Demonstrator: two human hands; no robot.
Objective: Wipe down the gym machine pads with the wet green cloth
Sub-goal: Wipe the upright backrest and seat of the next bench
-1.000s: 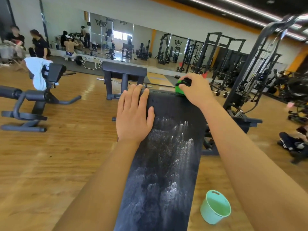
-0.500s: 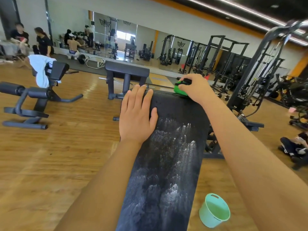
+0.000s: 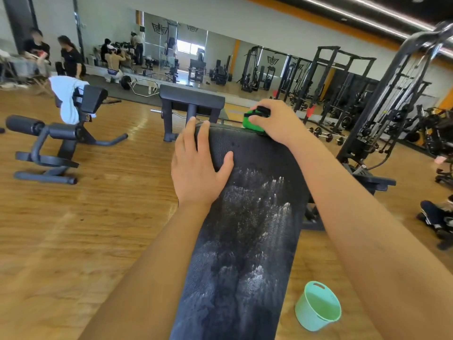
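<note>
- The right grip [image 3: 274,121], a bare hand, is curled tight on the green cloth [image 3: 248,121] and presses it to the far right corner of the black pad [image 3: 247,241].
- The left grip [image 3: 196,168] lies flat on the pad's far left edge, fingers straight, thumb spread, holding nothing.
- Whitish streaks cover the pad's middle and near part.
- A mint bucket [image 3: 317,306] stands on the wooden floor [image 3: 73,229], just right of the pad.

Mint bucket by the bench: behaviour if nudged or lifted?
The mint bucket looks like thin plastic, so probably light and apt to slide on the smooth wood floor. It seems narrower at the base, so a high push might tip it.
</note>
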